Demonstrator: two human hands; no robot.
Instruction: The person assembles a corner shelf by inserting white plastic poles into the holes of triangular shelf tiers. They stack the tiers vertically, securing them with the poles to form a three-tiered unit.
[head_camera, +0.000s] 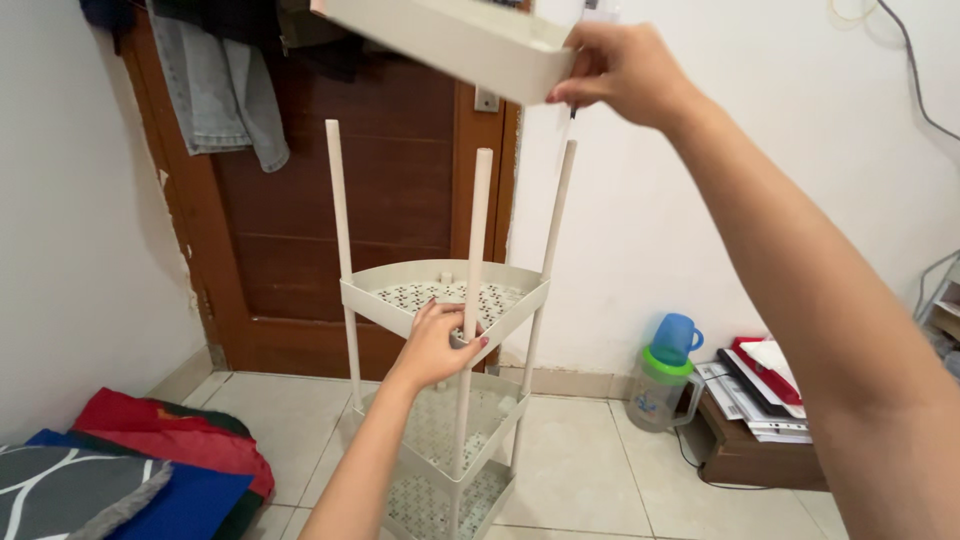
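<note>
from my remote seat: left hand (437, 345) is wrapped around the front pole (474, 280) of a cream corner rack (440, 330), fingers closed on the pole just where it meets the upper fitted shelf (395, 290). right hand (617, 72) is raised high, thumb and fingers pinched shut on the corner of a loose cream tray (455, 40), which hangs tilted above the three bare pole tops, not touching them. rack stands on the tiled floor (580, 470) before a brown wooden door (380, 200); two more shelves sit lower on it. jeans (220, 90) hang on the door. green-and-blue bottle (665, 375) and a stack of papers (760, 390) to the right, folded cloths (150, 460) lower left.
</note>
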